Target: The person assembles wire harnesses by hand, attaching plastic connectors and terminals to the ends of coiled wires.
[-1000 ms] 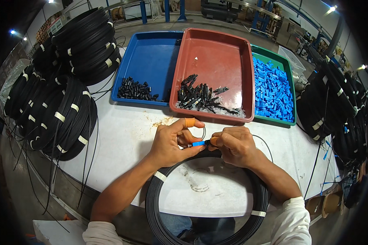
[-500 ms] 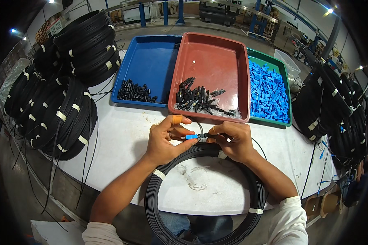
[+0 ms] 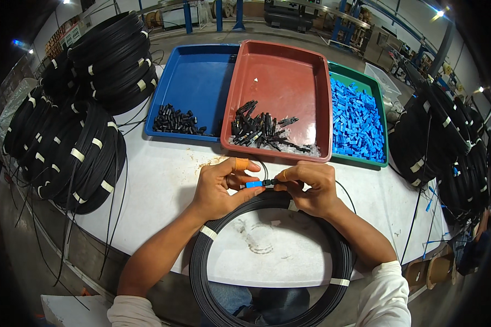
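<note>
Between finger and thumb, my left hand [image 3: 221, 188] pinches a small blue connector housing [image 3: 253, 185]. My right hand [image 3: 311, 185] grips a black connector end [image 3: 270, 182] that meets the blue piece, so the two lie in one line. Orange tape wraps a finger on each hand. Whether the parts are fully seated is too small to tell. Below both hands, a coil of black cable [image 3: 201, 261] with pale tape bands rests on the white table [image 3: 163, 218] and overhangs its near edge. A thin loop of cable rises behind my fingers.
Beyond my hands stand a blue tray [image 3: 202, 68] of short black parts, a red tray [image 3: 278, 71] of black connector pieces, and a green tray [image 3: 384, 109] full of blue housings. Taped cable coils are stacked at left [image 3: 76, 158] and right [image 3: 420, 147], their loose ends hanging over the table edges.
Both hands keep the same pinch on the joined connector parts. The whole scene shifts slightly in the picture, and I see no clear movement of the parts against each other.
</note>
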Demonstrator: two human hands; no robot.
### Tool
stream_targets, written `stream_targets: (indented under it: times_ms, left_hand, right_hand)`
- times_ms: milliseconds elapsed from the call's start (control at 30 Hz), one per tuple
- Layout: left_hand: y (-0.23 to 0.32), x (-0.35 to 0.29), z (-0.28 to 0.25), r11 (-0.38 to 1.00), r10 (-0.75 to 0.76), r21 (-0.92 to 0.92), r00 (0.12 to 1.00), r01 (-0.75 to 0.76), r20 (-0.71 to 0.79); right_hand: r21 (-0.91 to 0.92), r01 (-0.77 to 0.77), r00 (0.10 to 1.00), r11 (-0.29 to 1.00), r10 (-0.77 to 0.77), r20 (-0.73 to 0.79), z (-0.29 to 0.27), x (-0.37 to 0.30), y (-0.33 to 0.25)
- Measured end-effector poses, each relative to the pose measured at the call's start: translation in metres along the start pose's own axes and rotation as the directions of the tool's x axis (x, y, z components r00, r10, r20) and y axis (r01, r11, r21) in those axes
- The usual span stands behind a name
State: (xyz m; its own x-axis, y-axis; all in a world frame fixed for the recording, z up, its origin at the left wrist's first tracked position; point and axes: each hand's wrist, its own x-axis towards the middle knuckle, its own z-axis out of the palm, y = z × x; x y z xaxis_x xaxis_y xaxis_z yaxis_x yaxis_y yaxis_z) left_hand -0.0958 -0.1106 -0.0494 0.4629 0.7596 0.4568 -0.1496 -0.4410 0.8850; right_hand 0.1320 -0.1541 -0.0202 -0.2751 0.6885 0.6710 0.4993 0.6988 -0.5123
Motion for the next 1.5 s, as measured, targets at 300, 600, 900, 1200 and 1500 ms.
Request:
stream_targets:
  times_ms: [300,600,900,1200,1500]
  left_hand:
    - [0.02,0.003,0.005,0.994,-0.091,-0.06,0.996,0.09,-0.003]
    - [0.025,-0.003,0.007,0.932,0.245,0.257,0.967,-0.254,0.07]
    - [0.026,-0.002,0.005,0.961,-0.183,-0.21,0.983,0.18,0.002]
    - [0.034,-0.003,0.006,0.871,0.321,0.347,0.938,-0.347,0.13]
    - [0.031,-0.007,0.003,0.967,0.131,0.217,0.991,-0.133,0.026]
  right_hand:
    - [-0.27,0.416,0.902,0.868,-0.431,0.007,-0.004,0.005,0.002]
    - [0.015,0.071,0.991,0.997,-0.072,0.116,-0.008,0.001,-0.016]
    - [-0.071,0.193,0.979,0.979,-0.187,0.081,-0.002,0.009,-0.016]
    - [-0.011,-0.044,0.995,0.999,0.045,0.086,-0.005,0.003,-0.03]
    - [-0.078,0.109,0.993,0.991,-0.104,0.064,-0.001,0.007,-0.026]
